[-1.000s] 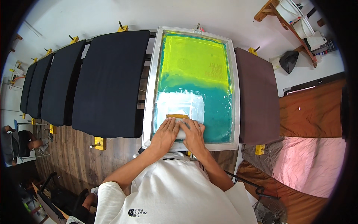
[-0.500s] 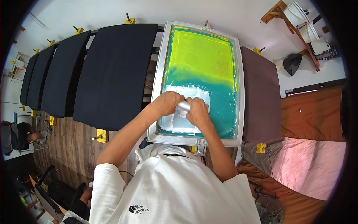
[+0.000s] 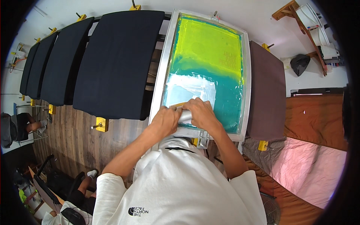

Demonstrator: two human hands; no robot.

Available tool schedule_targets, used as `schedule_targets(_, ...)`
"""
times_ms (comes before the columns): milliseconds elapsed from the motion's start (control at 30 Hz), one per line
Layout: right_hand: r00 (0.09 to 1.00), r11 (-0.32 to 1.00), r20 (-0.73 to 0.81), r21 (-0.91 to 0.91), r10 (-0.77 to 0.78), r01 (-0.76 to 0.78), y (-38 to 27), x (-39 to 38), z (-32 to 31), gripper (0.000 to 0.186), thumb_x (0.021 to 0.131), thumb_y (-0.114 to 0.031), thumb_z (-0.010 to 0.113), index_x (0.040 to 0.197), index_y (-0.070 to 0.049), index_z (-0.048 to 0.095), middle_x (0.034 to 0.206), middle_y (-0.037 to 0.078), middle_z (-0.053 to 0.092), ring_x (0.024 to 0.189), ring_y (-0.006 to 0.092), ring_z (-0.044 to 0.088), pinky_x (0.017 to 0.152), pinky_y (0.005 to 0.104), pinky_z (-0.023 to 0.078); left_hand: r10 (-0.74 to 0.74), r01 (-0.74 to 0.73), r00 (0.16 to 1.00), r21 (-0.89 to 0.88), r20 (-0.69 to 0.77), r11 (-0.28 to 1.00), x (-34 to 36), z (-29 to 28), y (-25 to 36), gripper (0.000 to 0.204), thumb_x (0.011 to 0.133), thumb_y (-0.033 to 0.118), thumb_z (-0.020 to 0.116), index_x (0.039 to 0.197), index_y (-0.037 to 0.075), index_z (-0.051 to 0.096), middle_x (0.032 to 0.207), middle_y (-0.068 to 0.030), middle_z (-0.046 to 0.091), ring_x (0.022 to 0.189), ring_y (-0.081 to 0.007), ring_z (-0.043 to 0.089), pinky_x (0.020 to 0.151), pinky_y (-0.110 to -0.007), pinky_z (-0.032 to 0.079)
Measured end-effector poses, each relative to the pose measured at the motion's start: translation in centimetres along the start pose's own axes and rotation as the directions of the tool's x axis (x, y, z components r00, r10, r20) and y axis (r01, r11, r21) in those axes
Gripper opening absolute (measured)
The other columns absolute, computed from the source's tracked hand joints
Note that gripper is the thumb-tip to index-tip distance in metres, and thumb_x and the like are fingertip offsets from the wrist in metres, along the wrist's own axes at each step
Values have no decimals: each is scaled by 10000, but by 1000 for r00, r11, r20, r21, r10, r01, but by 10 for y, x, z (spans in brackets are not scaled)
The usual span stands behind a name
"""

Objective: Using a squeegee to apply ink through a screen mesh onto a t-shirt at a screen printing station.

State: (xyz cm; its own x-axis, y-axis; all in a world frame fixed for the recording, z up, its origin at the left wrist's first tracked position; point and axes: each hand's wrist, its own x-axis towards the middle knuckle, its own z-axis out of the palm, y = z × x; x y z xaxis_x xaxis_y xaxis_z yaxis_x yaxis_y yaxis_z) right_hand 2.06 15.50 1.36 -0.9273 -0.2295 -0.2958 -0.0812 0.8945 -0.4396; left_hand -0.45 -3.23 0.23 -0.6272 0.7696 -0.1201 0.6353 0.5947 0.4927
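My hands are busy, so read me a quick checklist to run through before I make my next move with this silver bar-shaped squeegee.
1. Left-hand grip and right-hand grip both on the silver bar-shaped squeegee with an amber edge: ok.
2. Squeegee inside the rectangular silver metal frame: ok.
3. Both grips off the flat yellow-green area: ok.
4. Streaky white patch clean-edged: not ok, its far border is ragged.
5. Silver metal clamp at the frame's near edge tight: cannot tell.
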Motion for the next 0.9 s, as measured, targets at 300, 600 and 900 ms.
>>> schedule_targets(300,969,985,231,-123,-90,121,5,0,-24,392,673,69,678,1007,-123,754,978,89,706,966,310,643,779,459,414,-101,129,984,-191,150,973,1,-10,15,307,746,72,693,1012,-70,634,721,-230,679,708,-394,695,722,-449,577)
schedule_targets(600,970,947,-234,-292,62,-130,-5,-15,-21,244,730,-38,702,972,-59,722,924,125,680,927,302,632,791,461,419,101,-127,991,-368,-91,921,47,-11,-7,486,728,-93,604,1202,17,615,1137,-204,675,1105,-377,624,976,-450,493)
schedule_targets(900,925,845,-376,-476,53,-242,-39,-12,55,369,833,-121,617,1188,-27,654,1109,117,621,1047,259,553,883,450,395,69,-95,991,-236,-114,967,3,29,-32,680,774,-184,524,1421,23,497,1453,-179,511,1383,-333,449,1176,-471,334)
